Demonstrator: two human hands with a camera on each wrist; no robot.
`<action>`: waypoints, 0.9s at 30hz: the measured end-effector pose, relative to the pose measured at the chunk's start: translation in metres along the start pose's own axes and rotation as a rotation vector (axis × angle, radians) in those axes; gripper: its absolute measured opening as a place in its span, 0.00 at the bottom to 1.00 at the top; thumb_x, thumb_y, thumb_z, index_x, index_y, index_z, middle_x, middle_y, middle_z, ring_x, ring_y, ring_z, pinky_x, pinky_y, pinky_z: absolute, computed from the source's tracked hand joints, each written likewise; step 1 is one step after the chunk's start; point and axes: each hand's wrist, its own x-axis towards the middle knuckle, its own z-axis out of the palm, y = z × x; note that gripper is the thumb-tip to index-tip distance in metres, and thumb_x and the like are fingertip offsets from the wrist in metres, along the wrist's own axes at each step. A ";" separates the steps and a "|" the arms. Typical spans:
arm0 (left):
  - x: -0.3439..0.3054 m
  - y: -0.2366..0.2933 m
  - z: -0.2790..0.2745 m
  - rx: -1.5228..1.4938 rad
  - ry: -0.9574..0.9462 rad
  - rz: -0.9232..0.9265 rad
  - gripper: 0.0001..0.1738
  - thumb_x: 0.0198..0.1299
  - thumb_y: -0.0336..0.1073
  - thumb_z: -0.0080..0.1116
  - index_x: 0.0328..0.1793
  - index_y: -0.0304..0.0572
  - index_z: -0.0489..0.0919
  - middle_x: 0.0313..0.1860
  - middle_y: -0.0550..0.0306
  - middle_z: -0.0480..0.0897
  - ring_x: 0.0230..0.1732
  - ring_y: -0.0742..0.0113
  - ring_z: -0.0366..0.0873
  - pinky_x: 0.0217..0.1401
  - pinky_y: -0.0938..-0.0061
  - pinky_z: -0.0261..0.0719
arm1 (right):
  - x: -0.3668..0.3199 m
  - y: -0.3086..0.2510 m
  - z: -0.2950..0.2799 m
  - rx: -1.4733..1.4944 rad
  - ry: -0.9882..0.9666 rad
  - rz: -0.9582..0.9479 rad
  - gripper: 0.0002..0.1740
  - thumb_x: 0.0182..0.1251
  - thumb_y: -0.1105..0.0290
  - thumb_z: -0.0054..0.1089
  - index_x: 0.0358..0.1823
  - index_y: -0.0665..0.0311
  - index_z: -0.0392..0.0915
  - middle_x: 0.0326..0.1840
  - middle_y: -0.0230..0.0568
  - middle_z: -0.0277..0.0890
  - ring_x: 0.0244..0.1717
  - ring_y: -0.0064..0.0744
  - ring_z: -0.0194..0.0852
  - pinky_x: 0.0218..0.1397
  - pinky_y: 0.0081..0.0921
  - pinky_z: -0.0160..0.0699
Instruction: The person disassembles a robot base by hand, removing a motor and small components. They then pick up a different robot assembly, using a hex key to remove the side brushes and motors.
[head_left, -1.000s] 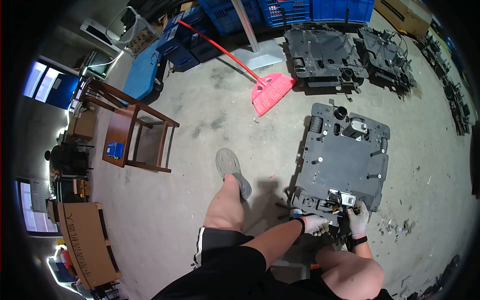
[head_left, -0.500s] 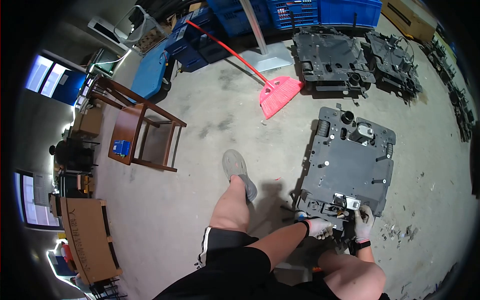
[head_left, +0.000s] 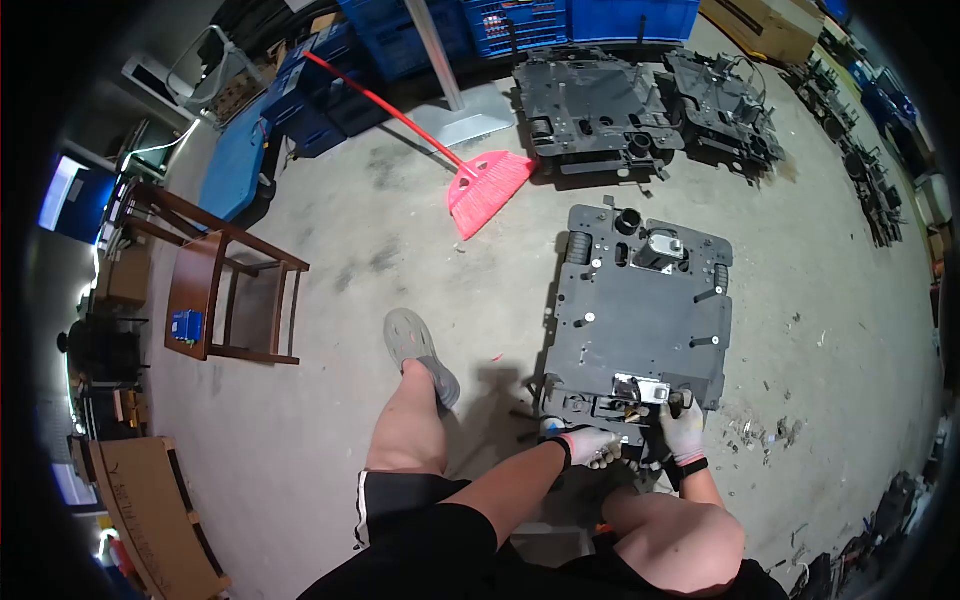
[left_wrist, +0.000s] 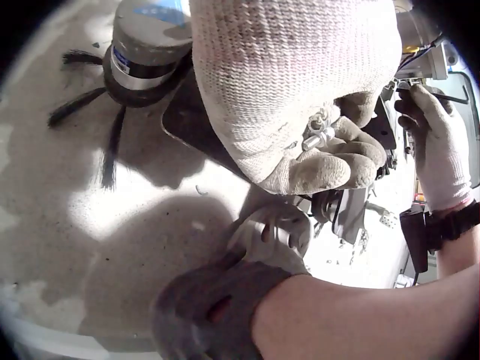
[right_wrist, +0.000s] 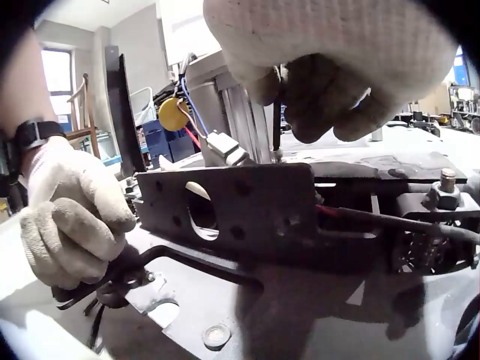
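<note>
A dark grey metal chassis [head_left: 640, 340] lies flat on the floor in front of the person. Both hands wear white knit gloves and work at its near end. My left hand [head_left: 592, 447] curls its fingers around small silver bolts [left_wrist: 319, 139], seen in its palm in the left wrist view. Beside the silver motor [head_left: 642, 389], my right hand [head_left: 684, 428] pinches a thin black hex key [right_wrist: 277, 124]. The key stands upright behind a black bracket plate [right_wrist: 262, 202], its lower tip close to the silver motor housing.
A red broom [head_left: 490, 190] lies ahead, near more chassis [head_left: 595, 105] and blue crates [head_left: 630, 18]. To the left stands a wooden chair [head_left: 195, 285] with a blue box on it. A dark-bristled round object [left_wrist: 150, 64] is near the left hand. Debris [head_left: 765, 430] lies right.
The head view swung a little right, then back left, shifting the whole scene. Both hands stay at the chassis's near end, the right hand's fingers only slightly moved.
</note>
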 end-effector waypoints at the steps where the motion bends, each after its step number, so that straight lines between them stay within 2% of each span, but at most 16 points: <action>1: 0.001 0.000 0.000 0.003 0.012 -0.004 0.24 0.72 0.57 0.43 0.41 0.44 0.78 0.28 0.64 0.73 0.26 0.72 0.71 0.29 0.76 0.70 | 0.001 -0.002 0.001 -0.019 0.012 -0.047 0.08 0.55 0.77 0.65 0.32 0.68 0.74 0.31 0.46 0.75 0.34 0.44 0.76 0.41 0.32 0.76; 3: -0.002 0.002 0.001 0.005 -0.002 0.001 0.25 0.72 0.56 0.43 0.40 0.44 0.79 0.28 0.63 0.74 0.26 0.72 0.71 0.30 0.76 0.71 | 0.003 0.017 0.009 0.103 -0.037 -0.087 0.06 0.55 0.82 0.62 0.32 0.70 0.73 0.34 0.46 0.73 0.36 0.43 0.76 0.43 0.30 0.76; 5: 0.001 -0.002 -0.001 0.005 -0.005 0.044 0.24 0.72 0.55 0.43 0.39 0.43 0.79 0.28 0.63 0.75 0.25 0.72 0.71 0.29 0.75 0.71 | 0.003 0.005 0.010 0.201 -0.036 -0.144 0.06 0.55 0.83 0.60 0.32 0.70 0.73 0.35 0.45 0.74 0.37 0.42 0.76 0.45 0.30 0.75; 7: -0.005 0.001 0.002 -0.003 0.003 0.045 0.23 0.71 0.54 0.44 0.39 0.43 0.79 0.27 0.63 0.76 0.25 0.72 0.72 0.28 0.75 0.71 | 0.005 0.020 0.014 0.192 -0.038 -0.169 0.06 0.56 0.83 0.59 0.34 0.70 0.74 0.38 0.45 0.76 0.39 0.41 0.77 0.47 0.29 0.75; 8: -0.010 0.003 0.004 -0.016 0.017 0.061 0.23 0.71 0.53 0.45 0.38 0.43 0.79 0.27 0.62 0.76 0.24 0.71 0.72 0.28 0.75 0.72 | 0.003 0.021 0.013 0.095 0.008 -0.158 0.07 0.56 0.82 0.61 0.36 0.69 0.76 0.39 0.45 0.77 0.41 0.42 0.77 0.49 0.30 0.74; 9: -0.010 0.004 0.004 -0.018 0.015 0.053 0.22 0.70 0.53 0.45 0.38 0.42 0.79 0.27 0.62 0.76 0.24 0.71 0.73 0.28 0.75 0.72 | 0.003 0.014 0.010 0.035 0.003 -0.019 0.08 0.55 0.79 0.63 0.36 0.67 0.77 0.39 0.45 0.77 0.42 0.45 0.77 0.49 0.32 0.75; 11: -0.012 0.007 0.005 -0.015 0.013 0.037 0.23 0.70 0.53 0.44 0.37 0.42 0.79 0.27 0.61 0.76 0.24 0.70 0.73 0.26 0.75 0.71 | 0.004 0.034 0.013 -0.072 0.043 -0.114 0.08 0.55 0.76 0.66 0.35 0.66 0.77 0.38 0.46 0.77 0.42 0.47 0.77 0.50 0.34 0.75; 15: -0.008 0.006 0.004 -0.026 0.009 0.021 0.23 0.71 0.53 0.44 0.37 0.41 0.79 0.26 0.61 0.76 0.23 0.70 0.73 0.26 0.75 0.71 | 0.005 0.029 0.005 -0.247 -0.011 -0.015 0.07 0.55 0.76 0.66 0.34 0.66 0.77 0.39 0.47 0.77 0.43 0.49 0.77 0.50 0.35 0.75; 18: -0.007 0.006 0.003 -0.013 0.007 0.041 0.24 0.72 0.52 0.42 0.39 0.39 0.80 0.26 0.60 0.76 0.24 0.69 0.73 0.27 0.73 0.71 | 0.004 0.047 0.018 -0.100 -0.035 0.024 0.07 0.55 0.76 0.66 0.34 0.66 0.77 0.39 0.47 0.77 0.42 0.49 0.76 0.50 0.36 0.74; 20: -0.007 0.006 0.003 -0.022 0.004 0.028 0.24 0.72 0.52 0.42 0.39 0.39 0.80 0.25 0.60 0.76 0.24 0.69 0.73 0.27 0.74 0.71 | -0.001 0.049 0.030 0.424 0.063 -0.046 0.07 0.60 0.77 0.64 0.36 0.69 0.75 0.38 0.44 0.78 0.41 0.37 0.78 0.46 0.29 0.75; 21: -0.007 0.005 0.003 -0.022 0.004 0.028 0.24 0.72 0.52 0.42 0.39 0.39 0.80 0.25 0.60 0.76 0.24 0.69 0.73 0.27 0.74 0.71 | -0.001 0.046 0.027 0.424 0.062 -0.046 0.07 0.60 0.77 0.64 0.36 0.69 0.75 0.38 0.44 0.78 0.41 0.37 0.78 0.46 0.29 0.75; 23: -0.006 0.003 0.002 -0.034 -0.003 0.045 0.24 0.72 0.53 0.43 0.39 0.40 0.80 0.25 0.60 0.76 0.24 0.69 0.73 0.26 0.74 0.71 | 0.005 0.038 0.016 -0.046 0.005 -0.303 0.07 0.60 0.76 0.64 0.36 0.70 0.75 0.36 0.44 0.77 0.40 0.38 0.78 0.45 0.30 0.75; 27: -0.009 0.005 0.003 -0.017 -0.006 0.047 0.25 0.71 0.53 0.44 0.39 0.40 0.80 0.26 0.60 0.77 0.23 0.70 0.73 0.25 0.74 0.71 | 0.003 0.009 0.008 -0.085 -0.020 -0.266 0.09 0.60 0.73 0.65 0.33 0.71 0.75 0.33 0.48 0.75 0.38 0.45 0.76 0.44 0.33 0.74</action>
